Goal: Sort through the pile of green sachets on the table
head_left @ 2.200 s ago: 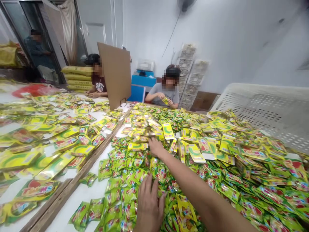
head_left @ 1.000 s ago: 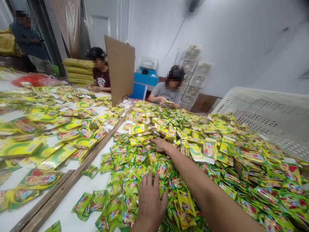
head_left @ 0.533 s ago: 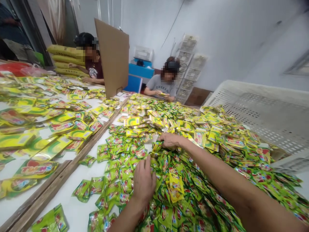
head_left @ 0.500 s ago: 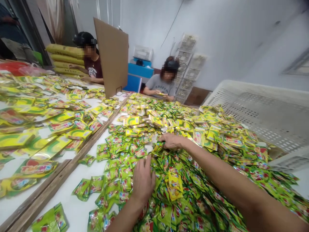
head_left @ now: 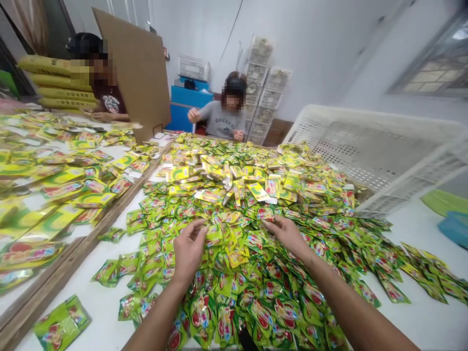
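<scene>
A broad heap of small green foil sachets [head_left: 256, 278] with red watermelon pictures covers the table before me. At the left of the heap's middle, my left hand [head_left: 190, 246] is closed in a pinch, its thumb and forefinger on the edge of a green sachet [head_left: 214, 235]. My right hand [head_left: 290, 238] is opposite, fingers bent and closed on a green sachet [head_left: 265, 213]. Between the hands lie some yellower sachets [head_left: 237, 253]. Just beyond them is a pile of flat yellow boxes [head_left: 258, 191], some with open white flaps.
A wooden strip [head_left: 84, 241] divides the table, with more yellow boxes [head_left: 58, 214] left of it. A white perforated crate [head_left: 380, 114] stands tipped at the right. Two people sit across, beside an upright cardboard sheet [head_left: 135, 73]. Blue items [head_left: 455, 229] lie far right.
My right hand has drawn back from the boxes to the sachets, right of my left hand. My left fingers have closed into a pinch. The view has swung right; the person opposite has raised a hand.
</scene>
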`<state>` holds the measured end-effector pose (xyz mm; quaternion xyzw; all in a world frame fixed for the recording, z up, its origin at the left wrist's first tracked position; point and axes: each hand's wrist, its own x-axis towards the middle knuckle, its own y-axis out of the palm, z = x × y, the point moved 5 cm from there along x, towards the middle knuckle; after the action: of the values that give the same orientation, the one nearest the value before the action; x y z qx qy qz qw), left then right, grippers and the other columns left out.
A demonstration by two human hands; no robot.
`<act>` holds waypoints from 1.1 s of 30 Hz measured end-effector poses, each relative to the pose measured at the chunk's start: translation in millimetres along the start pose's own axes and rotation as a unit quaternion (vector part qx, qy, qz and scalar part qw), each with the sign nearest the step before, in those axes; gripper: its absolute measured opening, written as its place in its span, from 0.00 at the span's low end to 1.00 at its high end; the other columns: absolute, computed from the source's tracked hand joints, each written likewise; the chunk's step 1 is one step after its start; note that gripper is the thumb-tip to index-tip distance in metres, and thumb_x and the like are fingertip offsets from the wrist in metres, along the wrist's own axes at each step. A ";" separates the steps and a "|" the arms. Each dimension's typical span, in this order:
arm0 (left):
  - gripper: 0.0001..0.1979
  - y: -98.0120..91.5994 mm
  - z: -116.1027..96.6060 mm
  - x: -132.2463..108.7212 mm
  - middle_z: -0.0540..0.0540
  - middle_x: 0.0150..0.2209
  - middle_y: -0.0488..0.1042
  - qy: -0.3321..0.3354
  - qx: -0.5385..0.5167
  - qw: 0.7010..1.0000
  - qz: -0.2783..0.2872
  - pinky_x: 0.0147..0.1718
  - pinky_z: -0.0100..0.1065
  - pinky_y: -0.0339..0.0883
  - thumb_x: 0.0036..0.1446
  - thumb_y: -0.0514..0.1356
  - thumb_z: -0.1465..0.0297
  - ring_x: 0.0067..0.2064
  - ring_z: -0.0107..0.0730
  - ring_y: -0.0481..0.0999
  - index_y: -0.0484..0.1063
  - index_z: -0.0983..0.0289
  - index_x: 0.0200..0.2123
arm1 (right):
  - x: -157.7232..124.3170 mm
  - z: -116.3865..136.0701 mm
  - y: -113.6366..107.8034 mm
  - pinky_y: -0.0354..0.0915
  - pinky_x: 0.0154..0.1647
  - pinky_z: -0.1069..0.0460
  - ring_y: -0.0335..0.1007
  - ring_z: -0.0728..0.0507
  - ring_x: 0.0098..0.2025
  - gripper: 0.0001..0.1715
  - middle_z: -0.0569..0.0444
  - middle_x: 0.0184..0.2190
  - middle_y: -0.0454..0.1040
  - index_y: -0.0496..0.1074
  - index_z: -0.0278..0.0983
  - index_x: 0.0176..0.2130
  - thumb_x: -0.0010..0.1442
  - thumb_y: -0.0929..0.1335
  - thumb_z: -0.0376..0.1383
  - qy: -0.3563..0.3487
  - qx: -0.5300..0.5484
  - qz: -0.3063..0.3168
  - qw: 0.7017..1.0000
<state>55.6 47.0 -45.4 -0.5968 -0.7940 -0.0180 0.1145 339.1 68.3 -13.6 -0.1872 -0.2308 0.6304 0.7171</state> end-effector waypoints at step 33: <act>0.23 45.1 7.8 -68.5 0.39 0.15 0.54 -0.238 -0.178 0.941 0.160 0.18 0.23 0.50 0.35 0.69 0.62 0.17 0.17 0.54 0.68 0.66 0.36 | -81.5 22.6 48.1 0.56 0.21 0.55 0.57 0.50 0.20 0.15 0.60 0.17 0.63 0.70 0.37 0.28 0.48 0.70 0.46 0.018 0.119 0.096 0.988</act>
<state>115.1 -3.3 -71.8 -0.7133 -0.6762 0.0015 -0.1843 278.8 -6.4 -29.6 -0.1330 -0.1226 0.7157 0.6745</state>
